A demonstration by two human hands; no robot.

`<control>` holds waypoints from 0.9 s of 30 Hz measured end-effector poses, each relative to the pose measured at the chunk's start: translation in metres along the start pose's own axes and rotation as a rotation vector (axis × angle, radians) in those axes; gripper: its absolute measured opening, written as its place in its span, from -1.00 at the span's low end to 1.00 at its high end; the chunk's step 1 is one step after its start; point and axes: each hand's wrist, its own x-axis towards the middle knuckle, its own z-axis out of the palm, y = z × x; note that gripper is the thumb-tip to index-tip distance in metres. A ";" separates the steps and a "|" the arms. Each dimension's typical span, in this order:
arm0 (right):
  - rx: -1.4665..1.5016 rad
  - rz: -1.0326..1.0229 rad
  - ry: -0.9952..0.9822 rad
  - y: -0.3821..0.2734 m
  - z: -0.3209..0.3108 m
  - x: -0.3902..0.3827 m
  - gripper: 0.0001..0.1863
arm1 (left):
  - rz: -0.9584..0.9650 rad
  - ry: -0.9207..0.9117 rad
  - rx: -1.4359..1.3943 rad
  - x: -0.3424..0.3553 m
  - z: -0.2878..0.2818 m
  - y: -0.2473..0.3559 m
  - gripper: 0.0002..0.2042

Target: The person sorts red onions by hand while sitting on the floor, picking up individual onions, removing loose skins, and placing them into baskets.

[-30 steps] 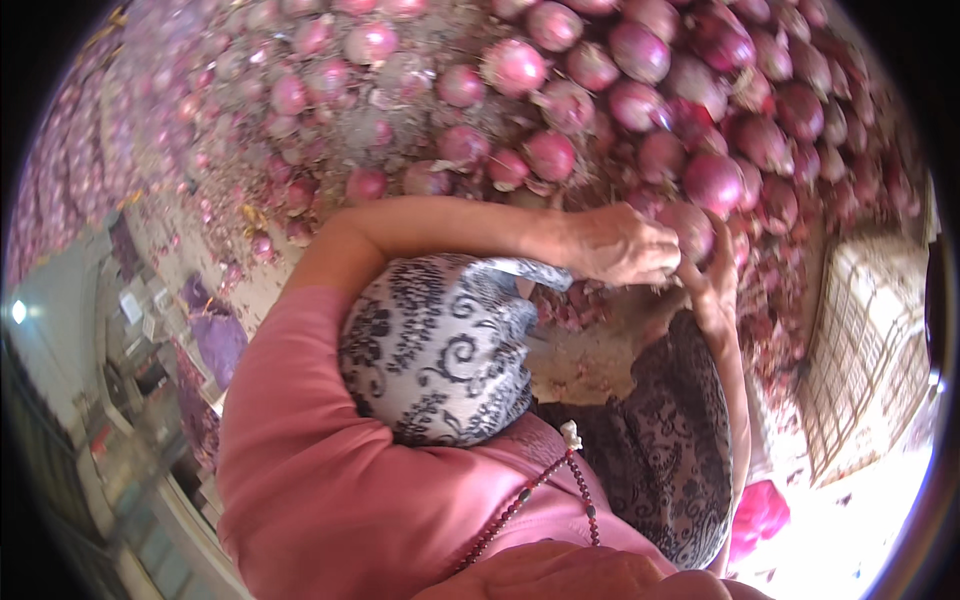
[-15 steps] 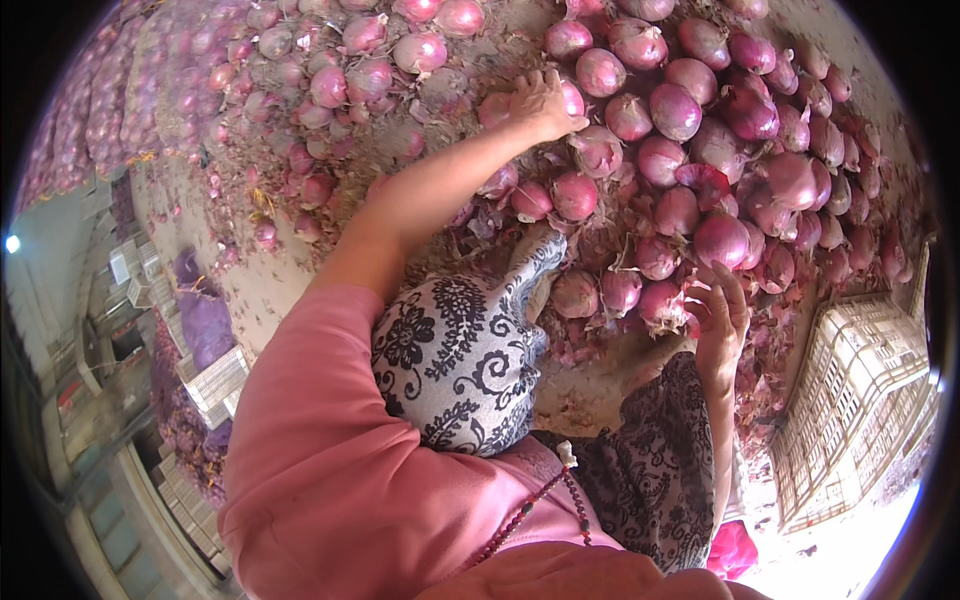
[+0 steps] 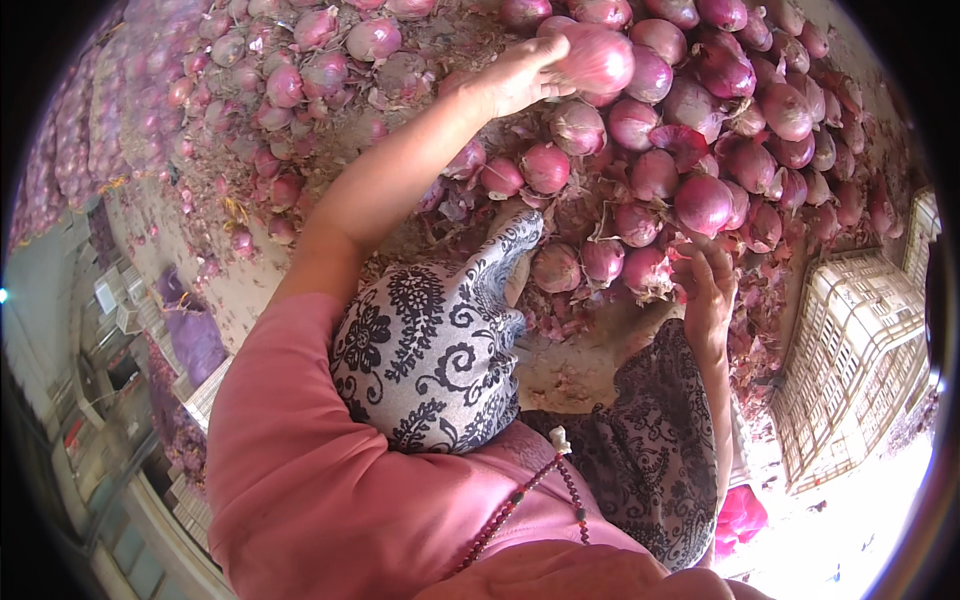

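Observation:
My left hand (image 3: 527, 75) grips a pink-red onion (image 3: 598, 60), slightly blurred, over a spread of loose red onions (image 3: 703, 204) and dry skins. My right hand (image 3: 705, 275) has its fingers apart and slightly curled beside an onion with papery roots (image 3: 645, 268), near the lower edge of the spread; I see nothing held in it. Below both arms, patterned black-and-white and dark cloth (image 3: 420, 350) covers my legs.
Stacked mesh sacks of onions (image 3: 70, 140) line the upper left, with a purple sack (image 3: 195, 325) lower down. A pale plastic crate (image 3: 850, 350) lies at the right, near pink material (image 3: 740, 515). Skins litter the dusty floor (image 3: 250, 280).
My hands were together at an onion one second ago. Since then my left hand has reached up and taken hold of another onion, while my right hand stayed low, fingers apart.

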 end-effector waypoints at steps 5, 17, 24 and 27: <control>-0.005 -0.038 -0.012 -0.003 0.005 -0.001 -0.68 | -0.001 0.184 1.318 -0.007 0.017 -0.053 -0.63; -0.353 -0.074 -0.075 -0.002 0.010 -0.006 -0.61 | 0.250 0.232 1.202 -0.020 0.035 -0.072 -0.83; -0.683 -0.337 0.089 -0.009 0.016 -0.005 -0.56 | 0.218 -0.110 0.913 -0.046 0.136 -0.022 -0.83; -0.925 -0.449 0.158 -0.014 0.022 -0.003 -0.61 | 0.304 -0.226 0.819 -0.052 0.173 -0.020 -0.85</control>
